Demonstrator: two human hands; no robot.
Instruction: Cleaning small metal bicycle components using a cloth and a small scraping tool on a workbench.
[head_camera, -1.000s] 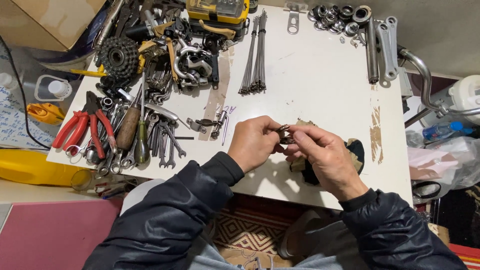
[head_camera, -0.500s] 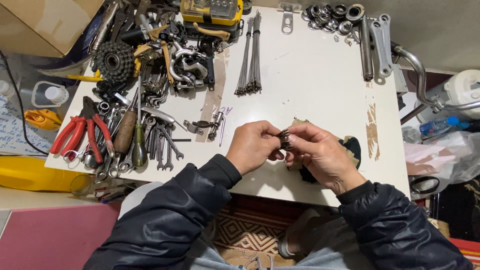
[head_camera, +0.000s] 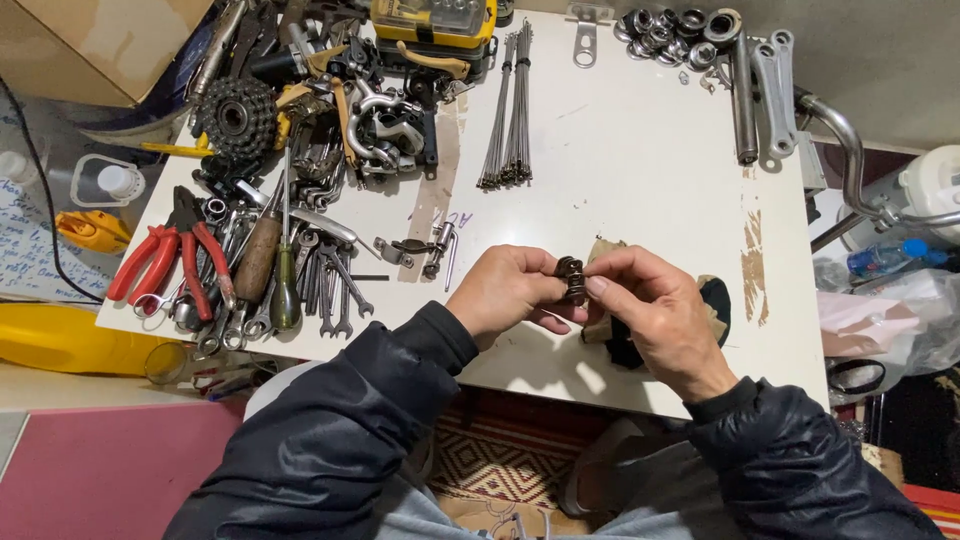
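Two hands, left hand (head_camera: 505, 290) and right hand (head_camera: 650, 310), pinching dark ridged metal spring (head_camera: 572, 279), fingers closed.

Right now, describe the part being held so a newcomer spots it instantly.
Start at the white table, near its front edge. There the left hand and right hand pinch a small dark ribbed metal part between fingertips, the only piece lifted off the surface.

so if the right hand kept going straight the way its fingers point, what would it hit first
The right hand points left, toward the small dark ringed metal part it already pinches. Just beyond that is the left hand, holding the same part from the other side. Depth looks matched, so likely those fingertips.
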